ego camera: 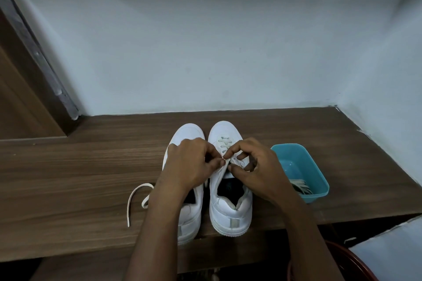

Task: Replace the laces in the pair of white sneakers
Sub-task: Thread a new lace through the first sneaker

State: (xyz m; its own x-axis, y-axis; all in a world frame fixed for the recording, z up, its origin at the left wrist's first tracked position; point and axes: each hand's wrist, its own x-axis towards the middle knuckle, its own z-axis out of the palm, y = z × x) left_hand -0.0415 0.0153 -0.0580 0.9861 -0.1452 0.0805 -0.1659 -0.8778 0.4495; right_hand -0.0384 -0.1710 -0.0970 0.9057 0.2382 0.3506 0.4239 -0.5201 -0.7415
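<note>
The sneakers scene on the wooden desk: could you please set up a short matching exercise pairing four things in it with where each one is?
Things:
1. loose lace
2. teal tub
3. right sneaker
4. left sneaker

Places:
A. on the right of the desk, with laces inside
B. under both hands, its lower eyelets already laced
C. lying on the desk, left of the pair
D. mostly covered by the left forearm

Pairs: 1-C, 2-A, 3-B, 4-D. The left hand and right hand pinch a lace over the right sneaker's tongue.
</note>
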